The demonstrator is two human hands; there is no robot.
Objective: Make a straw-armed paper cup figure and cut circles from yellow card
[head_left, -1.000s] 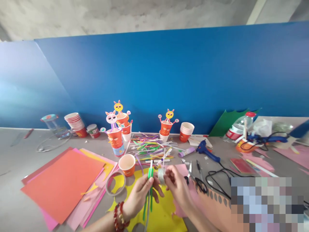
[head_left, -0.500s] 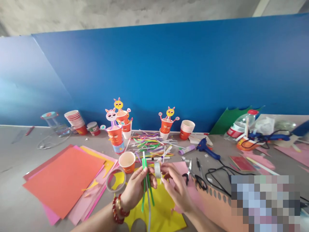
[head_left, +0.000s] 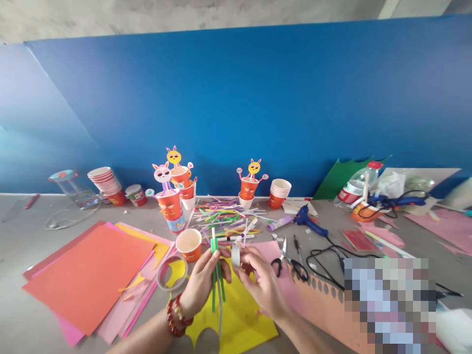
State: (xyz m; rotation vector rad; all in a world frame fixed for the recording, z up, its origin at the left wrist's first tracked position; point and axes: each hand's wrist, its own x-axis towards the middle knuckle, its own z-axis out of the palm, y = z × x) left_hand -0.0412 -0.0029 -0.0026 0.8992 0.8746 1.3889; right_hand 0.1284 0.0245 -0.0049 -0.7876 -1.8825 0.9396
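Observation:
Between the thumb and fingers of my left hand (head_left: 202, 281) is a small bundle of green and white drinking straws (head_left: 214, 245), held upright with their lower ends hanging down. My right hand (head_left: 263, 282) grips a small roll of tape (head_left: 236, 256) just to the right of the straws. Beneath both hands lies a yellow paper sheet (head_left: 239, 319) with rounded cut-outs. An orange paper cup (head_left: 189, 246) stands open side up just beyond my left hand. A larger tape roll (head_left: 159, 279) lies flat left of that hand.
Several loose straws (head_left: 221, 212) lie behind my hands. Cup figures with animal heads (head_left: 169, 205) stand at the back. Coloured paper sheets (head_left: 92, 275) cover the left. Scissors (head_left: 298, 269), a blue glue gun (head_left: 309, 222) with its cord, and a bottle (head_left: 354, 189) are on the right.
The view has shifted slightly, so the scene sits further left. My hands still hold the straws and the tape roll; the right fingers have closed a little around the roll.

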